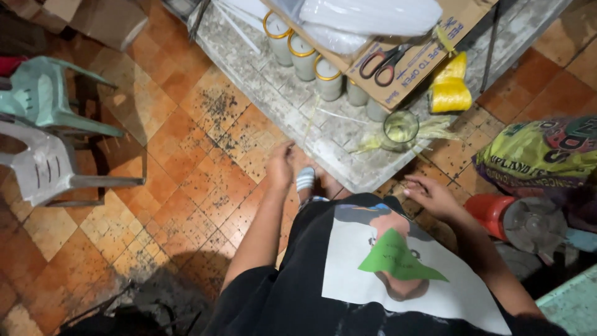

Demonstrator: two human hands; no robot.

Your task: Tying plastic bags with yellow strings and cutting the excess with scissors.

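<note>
Glass jar [400, 129] holds yellow strands; candle jars [303, 55] wax-filled; hands [435, 196] empty, loosely spread.

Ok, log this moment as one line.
left hand: by table edge | right hand: near glass jar | scissors on cardboard box

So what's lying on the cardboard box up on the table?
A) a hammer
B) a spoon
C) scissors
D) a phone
C: scissors with red and black handles lie on the cardboard box, next to a yellow twine roll.
</note>
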